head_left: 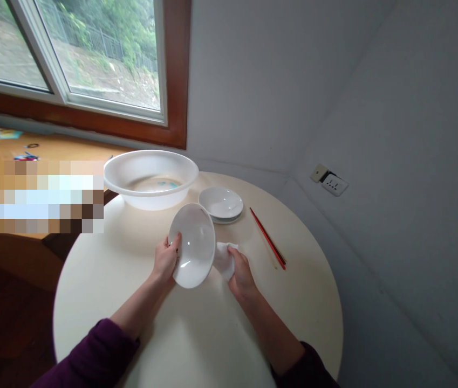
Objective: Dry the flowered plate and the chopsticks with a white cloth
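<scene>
My left hand (166, 258) grips a white plate (196, 248) by its left edge, thumb on the inner face. The plate is tilted up above the table, its shiny inside turned toward me. Close to the plate's right rim, my right hand (241, 272) pinches a white cloth or paper tissue (224, 261). Part of the tissue is hidden behind the plate, so I cannot tell whether it touches the underside. Just beyond lies a small stack of white dishes (220, 202). A pair of red and dark chopsticks (268, 238) rests to the right of the stack.
A large translucent white basin (151, 202) stands at the back left of the round table (103, 280). A wooden desk (62, 148) with small items adjoins on the left, under a window. A socket (334, 184) sits on the right wall.
</scene>
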Demonstrator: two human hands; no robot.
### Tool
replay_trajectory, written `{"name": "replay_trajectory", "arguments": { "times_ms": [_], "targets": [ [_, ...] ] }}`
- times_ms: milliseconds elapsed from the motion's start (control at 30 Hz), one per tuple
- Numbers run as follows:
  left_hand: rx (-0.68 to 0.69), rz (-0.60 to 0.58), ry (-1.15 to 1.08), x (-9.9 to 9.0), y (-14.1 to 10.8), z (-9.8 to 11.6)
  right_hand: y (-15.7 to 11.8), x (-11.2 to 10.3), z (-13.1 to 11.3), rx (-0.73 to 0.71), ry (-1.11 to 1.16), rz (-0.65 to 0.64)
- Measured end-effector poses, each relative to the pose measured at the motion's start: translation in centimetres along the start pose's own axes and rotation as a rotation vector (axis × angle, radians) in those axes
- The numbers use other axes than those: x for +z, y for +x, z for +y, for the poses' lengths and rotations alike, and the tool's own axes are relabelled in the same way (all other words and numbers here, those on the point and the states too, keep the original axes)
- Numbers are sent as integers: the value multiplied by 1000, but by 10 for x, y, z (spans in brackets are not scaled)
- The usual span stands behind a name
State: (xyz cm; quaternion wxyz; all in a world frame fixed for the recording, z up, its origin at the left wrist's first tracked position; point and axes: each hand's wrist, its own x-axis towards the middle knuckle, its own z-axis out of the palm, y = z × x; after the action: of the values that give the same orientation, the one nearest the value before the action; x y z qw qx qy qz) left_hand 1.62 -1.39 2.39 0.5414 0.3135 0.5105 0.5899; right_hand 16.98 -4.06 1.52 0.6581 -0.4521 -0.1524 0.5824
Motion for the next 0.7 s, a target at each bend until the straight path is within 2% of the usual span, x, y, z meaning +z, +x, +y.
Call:
{"name": "replay_trajectory", "arguments": {
  "times_ms": [133, 233, 367, 433, 567, 700],
  "targets": [
    [-41, 12, -34, 0, 2, 1, 2, -3, 0, -12, -83, 15],
    [-48, 27, -65, -1, 5, 0, 3, -5, -4, -24, -224, -44],
    [-31, 48, -50, -2, 8, -4, 6, -11, -15, -58, -604, -219],
    [-28, 42, -35, -2, 9, -5, 7, -14, -20, -109, -830, -251],
    [-38, 44, -17, -2, 8, -4, 9, -20, -26, -307, -1209, -227],
    [-49, 63, -21, -2, 9, -4, 12, -27, -25, -456, -1291, -108]
  ]
}}
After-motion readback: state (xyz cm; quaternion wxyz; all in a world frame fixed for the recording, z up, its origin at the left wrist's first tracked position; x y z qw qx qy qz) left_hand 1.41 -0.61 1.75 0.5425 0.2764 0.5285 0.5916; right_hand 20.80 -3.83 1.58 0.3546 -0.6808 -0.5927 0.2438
